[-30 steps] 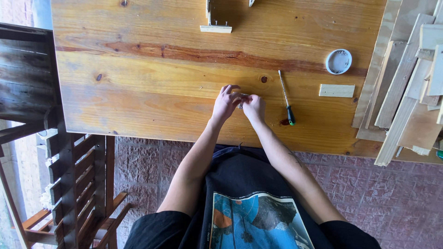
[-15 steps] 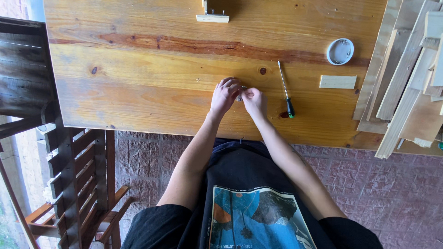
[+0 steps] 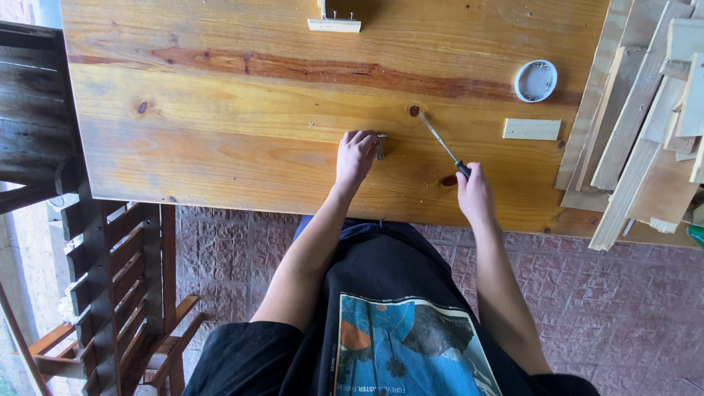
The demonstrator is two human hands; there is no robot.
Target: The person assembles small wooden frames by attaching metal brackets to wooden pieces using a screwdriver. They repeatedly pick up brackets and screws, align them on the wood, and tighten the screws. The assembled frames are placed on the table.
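I saw a varnished wooden table point(image 3: 220, 147) over a reddish paved floor point(image 3: 631, 293), a slatted wooden chair point(image 3: 110, 293) at its left edge. My left hand point(image 3: 356, 155) pressed a small metal piece point(image 3: 380, 147) flat to the boards. My right hand point(image 3: 475, 192) was closed round a screwdriver point(image 3: 442, 144), near the metal piece. Timber offcuts point(image 3: 645, 132) were stacked right, by a round white lid point(image 3: 535, 81) and small wood block point(image 3: 532, 129).
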